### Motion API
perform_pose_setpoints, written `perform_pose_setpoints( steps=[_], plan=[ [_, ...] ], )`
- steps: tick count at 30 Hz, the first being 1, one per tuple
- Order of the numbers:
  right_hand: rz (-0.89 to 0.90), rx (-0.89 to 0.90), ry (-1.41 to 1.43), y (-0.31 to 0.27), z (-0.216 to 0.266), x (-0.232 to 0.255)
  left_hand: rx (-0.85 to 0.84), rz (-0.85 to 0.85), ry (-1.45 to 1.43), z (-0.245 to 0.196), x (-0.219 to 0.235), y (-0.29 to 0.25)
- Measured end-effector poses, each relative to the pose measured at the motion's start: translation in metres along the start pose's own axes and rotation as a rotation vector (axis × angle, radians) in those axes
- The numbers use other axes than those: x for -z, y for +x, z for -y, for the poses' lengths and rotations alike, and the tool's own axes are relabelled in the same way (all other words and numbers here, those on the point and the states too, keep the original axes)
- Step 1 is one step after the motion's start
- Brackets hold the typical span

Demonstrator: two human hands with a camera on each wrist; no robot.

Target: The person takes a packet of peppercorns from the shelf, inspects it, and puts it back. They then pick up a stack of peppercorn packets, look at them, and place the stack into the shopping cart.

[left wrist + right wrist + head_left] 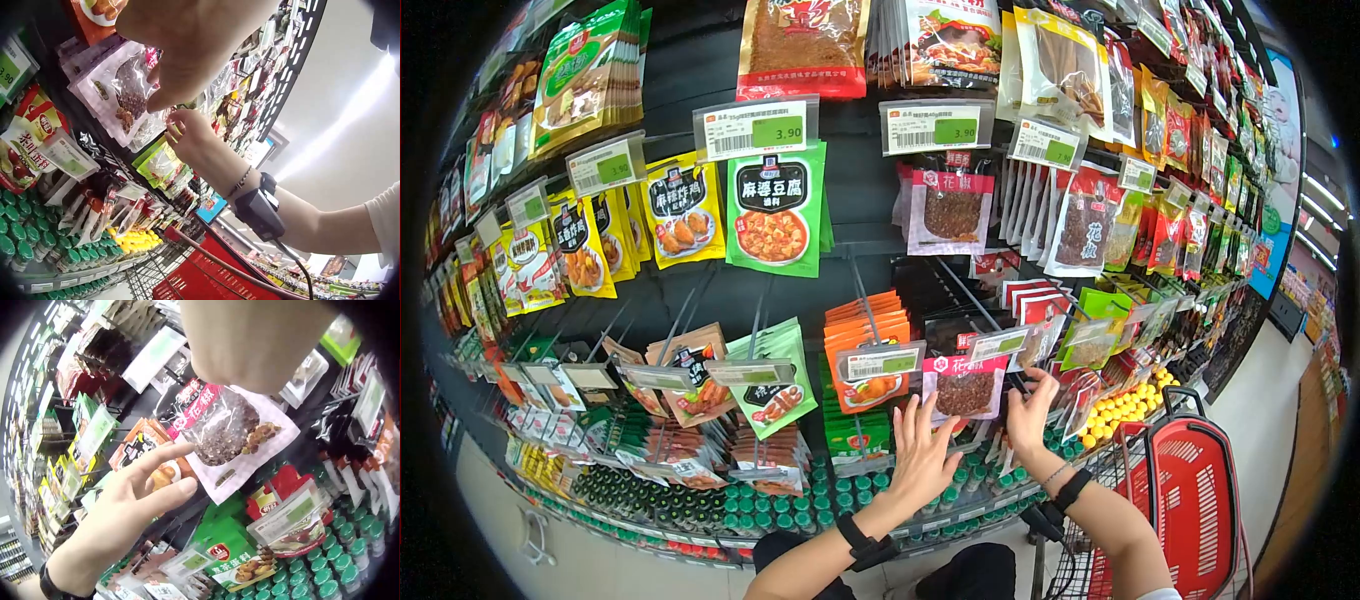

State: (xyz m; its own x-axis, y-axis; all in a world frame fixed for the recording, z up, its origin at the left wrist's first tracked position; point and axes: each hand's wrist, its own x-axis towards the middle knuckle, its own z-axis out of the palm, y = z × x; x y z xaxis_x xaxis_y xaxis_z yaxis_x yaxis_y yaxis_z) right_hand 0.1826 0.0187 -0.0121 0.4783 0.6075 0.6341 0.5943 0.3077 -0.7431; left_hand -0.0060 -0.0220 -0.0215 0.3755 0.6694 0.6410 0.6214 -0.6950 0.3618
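A packet of dark reddish-brown peppercorns with a pink label (963, 392) hangs at the front of a row on a shelf hook; its printed front faces out in the right wrist view (225, 428). At its left edge is my left hand (920, 452), fingers spread, with the index fingertip at or against the edge in the right wrist view (134, 500). My right hand (1032, 415) is by the packet's right side, fingers loosely bent; it covers part of the packet's top in the right wrist view (259, 347). Whether it touches the packet, I cannot tell.
Similar peppercorn packets (950, 205) hang above, behind a price tag (937, 128). Orange packets (868, 350) are to the left. Green-capped bottles (785, 515) line the shelf below. A red basket (1195, 490) rests in a wire cart at the right.
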Motion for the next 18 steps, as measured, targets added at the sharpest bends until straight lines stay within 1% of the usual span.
perform_pose_setpoints(
  steps=[2, 3, 5, 6, 7, 9, 10, 12, 14, 16, 17, 18],
  plan=[
    [-0.068, -0.003, 0.096, 0.005, 0.000, 0.007, 0.006, 0.007, -0.016, -0.002, 0.007, -0.004],
    [-0.091, 0.069, 0.082, 0.009, 0.013, 0.014, 0.006, 0.006, -0.015, -0.003, 0.013, -0.003],
    [-0.153, 0.169, 0.097, 0.026, 0.029, 0.022, -0.081, -0.054, -0.149, -0.008, 0.028, 0.004],
    [-0.196, 0.231, 0.107, 0.036, 0.038, 0.024, -0.085, -0.053, -0.149, -0.012, 0.040, 0.012],
    [-0.200, 0.231, 0.106, 0.049, 0.050, 0.025, -0.126, -0.109, -0.160, -0.017, 0.053, 0.024],
    [-0.184, 0.373, 0.088, 0.076, 0.076, 0.027, -0.180, -0.198, -0.167, -0.023, 0.079, 0.048],
    [-0.156, 0.377, 0.110, 0.088, 0.088, 0.024, -0.196, -0.232, -0.159, -0.024, 0.091, 0.062],
    [-0.052, 0.275, 0.264, 0.116, 0.100, 0.012, -0.220, -0.295, -0.101, -0.021, 0.109, 0.091],
    [0.059, 0.256, 0.217, 0.149, 0.103, -0.001, -0.201, -0.317, -0.054, -0.011, 0.122, 0.119],
    [0.151, 0.134, 0.211, 0.178, 0.109, -0.020, -0.145, -0.264, 0.042, 0.006, 0.127, 0.139],
    [0.167, 0.068, 0.230, 0.185, 0.114, -0.028, -0.137, -0.230, 0.080, 0.017, 0.126, 0.146],
    [0.146, 0.068, 0.189, 0.197, 0.109, -0.038, -0.115, -0.174, 0.097, 0.024, 0.126, 0.149]
  ],
)
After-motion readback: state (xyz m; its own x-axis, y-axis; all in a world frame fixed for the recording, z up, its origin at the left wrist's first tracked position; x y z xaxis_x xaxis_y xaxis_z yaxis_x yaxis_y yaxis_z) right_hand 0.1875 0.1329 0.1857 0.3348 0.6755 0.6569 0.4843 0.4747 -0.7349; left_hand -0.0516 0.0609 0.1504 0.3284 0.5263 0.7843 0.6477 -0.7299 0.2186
